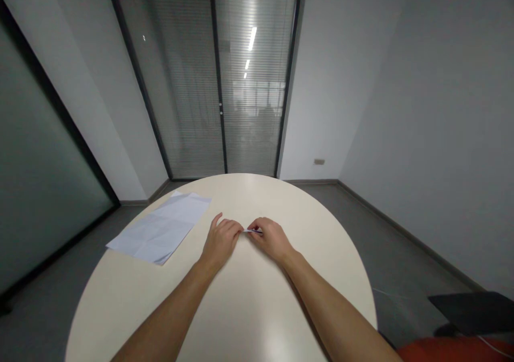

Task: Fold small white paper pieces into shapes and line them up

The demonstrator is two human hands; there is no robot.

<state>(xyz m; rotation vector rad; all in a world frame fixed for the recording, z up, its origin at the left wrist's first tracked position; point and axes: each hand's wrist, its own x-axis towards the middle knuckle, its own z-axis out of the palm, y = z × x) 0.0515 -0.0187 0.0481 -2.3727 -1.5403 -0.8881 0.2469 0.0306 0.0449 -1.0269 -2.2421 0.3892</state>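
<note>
Both hands meet over the middle of a round cream table (241, 298). My left hand (221, 240) pinches the left end of a narrow white strip (246, 231), which looks like folded paper. At the strip's other end, my right hand (271, 239) is closed with thumb and fingers together, and a thin dark line shows along the strip there. Most of the strip is hidden by the fingers. To the left of my left hand, creased white paper sheets (164, 228) lie loosely stacked on the table.
Beyond the table stands a glass door with blinds (257, 110) in a dark frame. Grey floor (361, 212) surrounds the table. At the lower right are a dark flat object (474, 311) and something red-orange (441, 349). A wall socket (319, 161) sits low on the back wall.
</note>
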